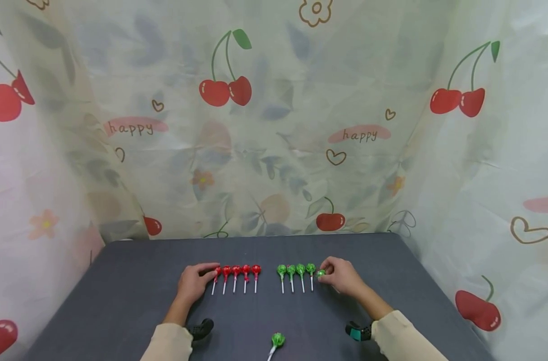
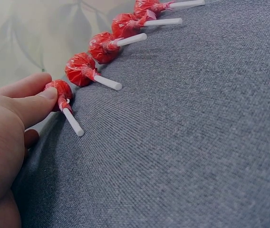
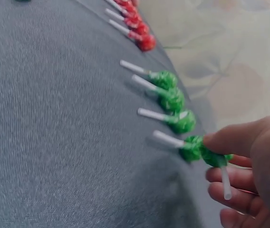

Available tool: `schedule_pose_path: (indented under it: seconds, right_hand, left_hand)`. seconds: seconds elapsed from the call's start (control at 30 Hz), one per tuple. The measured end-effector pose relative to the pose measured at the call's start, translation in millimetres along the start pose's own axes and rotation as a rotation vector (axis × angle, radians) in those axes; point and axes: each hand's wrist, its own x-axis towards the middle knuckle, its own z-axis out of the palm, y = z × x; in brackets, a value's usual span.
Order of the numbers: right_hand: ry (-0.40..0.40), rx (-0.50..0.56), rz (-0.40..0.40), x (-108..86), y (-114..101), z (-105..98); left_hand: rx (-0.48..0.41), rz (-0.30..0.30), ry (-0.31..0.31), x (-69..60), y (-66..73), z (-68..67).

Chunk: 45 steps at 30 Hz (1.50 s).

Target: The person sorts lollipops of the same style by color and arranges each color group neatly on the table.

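My left hand [image 1: 194,284] pinches the red-wrapped lollipop [image 2: 61,90] at the left end of a row, thumb and forefinger on its candy head. Its white stick points toward me on the dark cloth. Several more red lollipops [image 1: 236,271] lie beside it, side by side. To their right is a row of several green lollipops [image 1: 300,269]. At that row's right end my right hand [image 1: 341,277] holds another green lollipop [image 3: 216,158] by its head between thumb and fingers, stick hanging down. In the right wrist view, its head appears against the neighbouring green one.
A single green lollipop [image 1: 278,340] lies near the front of the dark grey table [image 1: 120,301]. Printed curtains [image 1: 274,125] with cherries and the word "happy" rise behind the table and along both sides. Dark devices [image 1: 359,331] are strapped at both wrists.
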Motion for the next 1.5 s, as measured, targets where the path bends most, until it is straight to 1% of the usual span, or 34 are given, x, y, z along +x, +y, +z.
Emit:
schedule_pose_path:
  seconds: [0.1,0.2,0.37,0.43,0.53,0.73,0.77,0.93,1.17,1.5]
  right_hand:
    - [0.058,0.008,0.063,2.2,6,3]
    - [0.106,0.002,0.117,5.1,14,8]
    - [0.192,-0.025,0.17,11.0,24,15]
    - [0.213,-0.031,0.182,13.6,26,18]
    - [0.234,-0.023,0.209,16.8,27,22]
    - [0.261,0.01,0.228,19.4,26,29]
    - [0.26,0.012,0.23,19.5,26,30]
    - [0.252,0.021,0.247,20.0,26,32]
    - [0.24,0.098,0.257,19.0,26,31]
    - [0.247,0.087,0.272,20.8,26,34]
  left_hand:
    - [0.003,0.01,0.002,0.1,-1.0,-0.3]
    - [0.011,0.007,0.003,0.3,-1.8,0.0]
    - [0.01,-0.01,0.0,0.5,-1.3,1.0]
    - [0.003,-0.014,0.001,0.7,-0.8,1.0]
    - [-0.002,-0.002,0.004,0.9,-0.4,0.8]
    - [-0.01,-0.004,0.006,0.8,-0.4,1.0]
    - [-0.012,-0.011,0.006,0.8,-0.2,1.0]
    - [-0.004,-0.003,0.004,1.2,0.0,1.3]
    - [0.011,0.011,0.002,1.3,-0.8,0.3]
    - [0.021,0.014,0.01,2.3,-2.7,2.0]
